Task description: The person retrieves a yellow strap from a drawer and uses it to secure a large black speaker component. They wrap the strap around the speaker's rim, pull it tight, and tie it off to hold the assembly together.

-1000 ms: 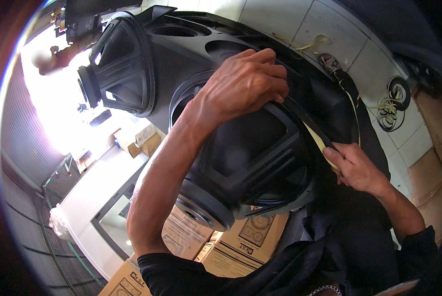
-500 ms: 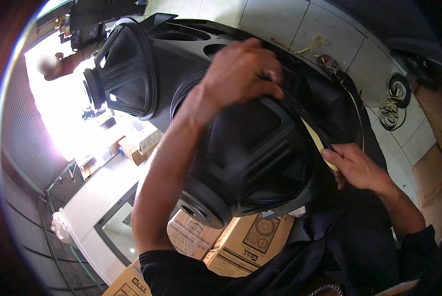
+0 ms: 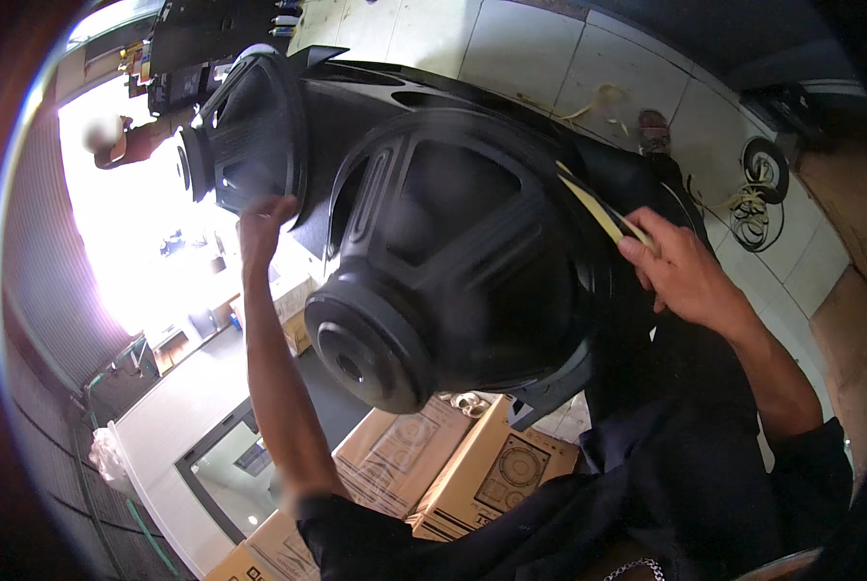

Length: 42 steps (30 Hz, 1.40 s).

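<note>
A large black speaker driver (image 3: 453, 213) lies in front of me with its ribbed basket and round magnet (image 3: 361, 339) facing up, seated on a black cabinet (image 3: 356, 107). A narrow black strip with a pale yellow backing (image 3: 593, 208) sticks out from the driver's right rim. My right hand (image 3: 681, 266) pinches its free end between thumb and fingers. To the left, my left hand (image 3: 267, 228) is beside the rim of a second speaker driver (image 3: 254, 126). Its fingers are curled together, and whatever they may hold cannot be made out.
Cardboard boxes (image 3: 521, 470) stand below the near driver. On the tiled floor at the right lie a black roll (image 3: 765, 169) and tangled pale strips (image 3: 753, 218). A shoe (image 3: 653, 131) shows behind the cabinet. Another person (image 3: 143, 140) is at the far left.
My left hand has left the near driver's upper rim and swung left to beside the second driver. My right hand, still holding the strip, has moved up. The view has shifted slightly.
</note>
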Available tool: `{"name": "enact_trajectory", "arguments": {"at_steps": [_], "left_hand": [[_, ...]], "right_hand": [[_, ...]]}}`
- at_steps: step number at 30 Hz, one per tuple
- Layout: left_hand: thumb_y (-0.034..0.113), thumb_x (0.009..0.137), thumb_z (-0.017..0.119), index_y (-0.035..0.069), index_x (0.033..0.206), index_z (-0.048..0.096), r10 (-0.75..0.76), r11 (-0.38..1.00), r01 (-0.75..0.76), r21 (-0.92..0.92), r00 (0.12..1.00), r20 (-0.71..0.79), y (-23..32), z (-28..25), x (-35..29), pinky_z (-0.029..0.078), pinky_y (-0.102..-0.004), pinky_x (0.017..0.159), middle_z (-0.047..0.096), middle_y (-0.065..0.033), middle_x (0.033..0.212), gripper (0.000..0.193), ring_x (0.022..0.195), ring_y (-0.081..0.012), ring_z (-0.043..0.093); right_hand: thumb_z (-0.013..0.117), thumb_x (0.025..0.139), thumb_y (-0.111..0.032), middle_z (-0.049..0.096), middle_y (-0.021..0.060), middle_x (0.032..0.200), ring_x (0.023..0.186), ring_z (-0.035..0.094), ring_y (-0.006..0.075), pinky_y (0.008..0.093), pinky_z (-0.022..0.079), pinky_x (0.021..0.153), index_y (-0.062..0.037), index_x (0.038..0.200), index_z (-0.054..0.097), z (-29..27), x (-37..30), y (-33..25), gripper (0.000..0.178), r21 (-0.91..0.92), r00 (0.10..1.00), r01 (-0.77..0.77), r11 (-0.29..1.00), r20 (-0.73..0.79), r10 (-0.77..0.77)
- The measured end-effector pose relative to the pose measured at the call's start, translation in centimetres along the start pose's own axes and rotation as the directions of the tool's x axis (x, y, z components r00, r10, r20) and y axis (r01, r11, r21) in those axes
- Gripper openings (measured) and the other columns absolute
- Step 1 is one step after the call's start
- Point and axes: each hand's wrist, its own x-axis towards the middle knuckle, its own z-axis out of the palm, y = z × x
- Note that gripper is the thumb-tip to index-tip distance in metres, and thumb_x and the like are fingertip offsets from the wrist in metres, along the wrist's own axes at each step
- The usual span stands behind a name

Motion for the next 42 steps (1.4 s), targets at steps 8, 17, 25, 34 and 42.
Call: {"name": "enact_trajectory", "arguments": {"at_steps": [8, 17, 25, 34, 42], "left_hand": [[0.024, 0.096, 0.063, -0.001, 0.112, 0.067, 0.162, 0.783, 0.019, -0.622, 0.959, 0.233, 26.7, 6.2, -22.9, 0.052, -0.0299, 0.072, 0.071, -0.0128, 0.090, 0.030, 0.076, -0.0154, 0.065], [0.028, 0.103, 0.053, -0.001, 0.114, 0.059, -0.008, -0.368, 0.408, -0.836, 0.897, 0.441, 32.8, 22.5, -21.7, 0.052, -0.0334, 0.084, 0.066, -0.0124, 0.105, 0.032, 0.091, -0.0214, 0.066], [0.022, 0.101, 0.057, -0.003, 0.104, 0.058, -0.210, -0.226, 0.282, -0.933, 0.921, 0.329, 34.6, 23.9, -22.9, 0.054, -0.0311, 0.074, 0.069, -0.0135, 0.099, 0.025, 0.082, -0.0178, 0.067], [0.020, 0.098, 0.061, -0.004, 0.098, 0.062, -0.133, -0.089, 0.250, -0.964, 0.956, 0.260, 34.1, 25.5, -26.9, 0.048, -0.0233, 0.064, 0.069, -0.0084, 0.087, 0.024, 0.073, -0.0102, 0.062], [0.016, 0.100, 0.058, -0.001, 0.100, 0.062, -0.093, -0.090, 0.325, -0.941, 0.938, 0.333, 34.4, 25.4, -33.0, 0.050, -0.0231, 0.068, 0.062, -0.0028, 0.084, 0.018, 0.074, -0.0090, 0.058]], "right_hand": [[0.047, 0.100, -0.032, 0.059, 0.0158, 0.084, 0.079, 0.062, 0.0290, 0.0418, 0.048, 0.079, 0.0007, 0.096, 0.067, -1.5, -0.3, -0.2, 0.038, -0.427, 0.956, 0.195, 0.883, -0.119, -0.269], [0.047, 0.101, -0.029, 0.060, 0.0139, 0.090, 0.067, 0.057, 0.0184, 0.0359, 0.049, 0.062, -0.0003, 0.108, 0.068, -4.0, -0.5, -2.8, 0.036, -0.359, 0.997, 0.074, 0.930, -0.005, -0.081], [0.051, 0.099, -0.024, 0.064, 0.0093, 0.094, 0.062, 0.057, 0.0099, 0.0255, 0.047, 0.052, 0.0026, 0.125, 0.056, -5.9, -4.2, 0.1, 0.037, 0.204, 0.959, -0.190, 0.960, 0.248, 0.137], [0.049, 0.098, -0.020, 0.069, 0.0105, 0.085, 0.070, 0.063, 0.0142, 0.0262, 0.046, 0.068, 0.0027, 0.114, 0.060, -5.1, -4.3, 0.5, 0.030, 0.303, 0.914, -0.086, 0.949, 0.403, -0.046], [0.052, 0.099, -0.032, 0.069, 0.0131, 0.082, 0.060, 0.063, 0.0166, 0.0292, 0.049, 0.064, 0.0048, 0.103, 0.061, -3.7, -3.6, 0.2, 0.038, 0.014, 0.962, -0.036, 0.999, 0.272, 0.031]]}}
